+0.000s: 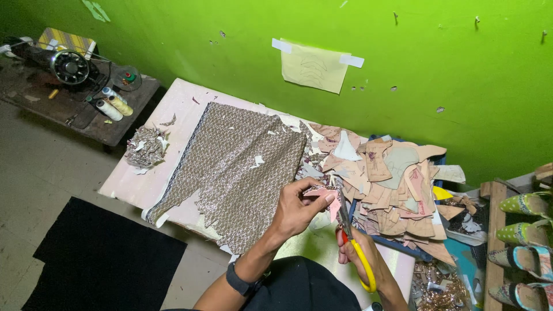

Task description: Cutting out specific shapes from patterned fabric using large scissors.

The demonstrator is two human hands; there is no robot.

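Left hand (298,207) pinched shut, raised; right hand (360,253) fisted beside it.

Two thread spools (114,104) at ten o'clock, one sewing machine (64,62) beyond them, one scissors (354,245) at five, four shoes (521,242) at three.

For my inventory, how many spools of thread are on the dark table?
2 spools: a white spool and a yellow spool lie side by side near the sewing machine. Others may be hidden.
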